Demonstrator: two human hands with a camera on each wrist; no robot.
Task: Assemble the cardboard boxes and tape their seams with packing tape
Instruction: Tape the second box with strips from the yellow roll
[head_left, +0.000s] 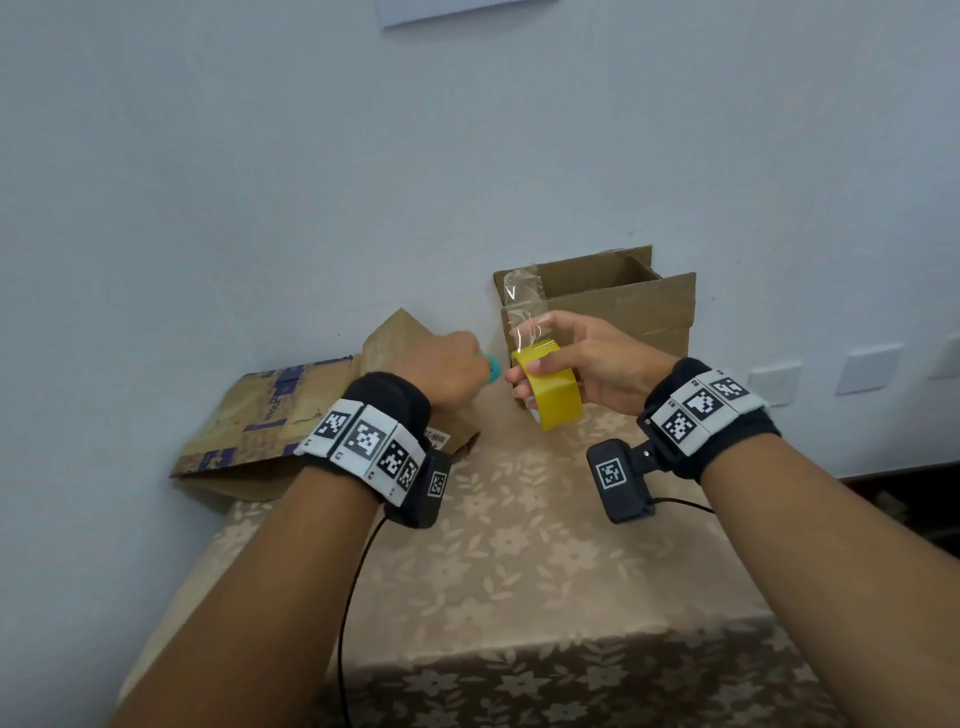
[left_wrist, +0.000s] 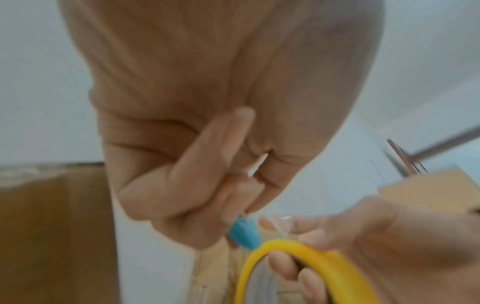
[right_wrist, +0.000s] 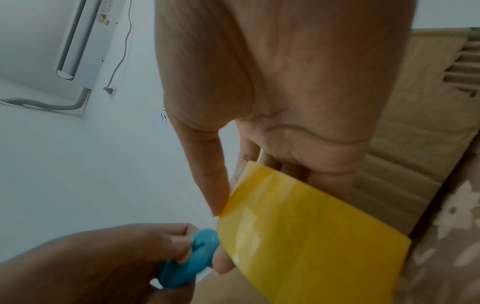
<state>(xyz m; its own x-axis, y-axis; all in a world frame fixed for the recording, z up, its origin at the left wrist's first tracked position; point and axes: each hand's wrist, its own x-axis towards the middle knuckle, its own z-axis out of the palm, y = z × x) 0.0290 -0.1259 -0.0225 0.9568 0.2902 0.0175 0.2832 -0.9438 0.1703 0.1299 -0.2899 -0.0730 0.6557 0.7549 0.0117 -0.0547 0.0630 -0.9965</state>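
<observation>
Right hand (head_left: 587, 364): fingers curled round the yellow tape roll (head_left: 550, 387), held at frame centre above the table (head_left: 519, 561).
Tape strip (head_left: 524, 306): clear, stretched from the roll up to the open box (head_left: 613, 301), centre right against the wall.
Left hand (head_left: 447, 371): closed round a small teal cutter (right_wrist: 192, 259), just left of the roll.
Flattened box (head_left: 260, 415): centre left, leaned against the wall.

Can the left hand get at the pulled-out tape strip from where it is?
Probably yes. The left hand, gripping a blue tool, sits right beside the tape roll held by the right hand. The strip rises clear above the roll; nothing lies between.
</observation>
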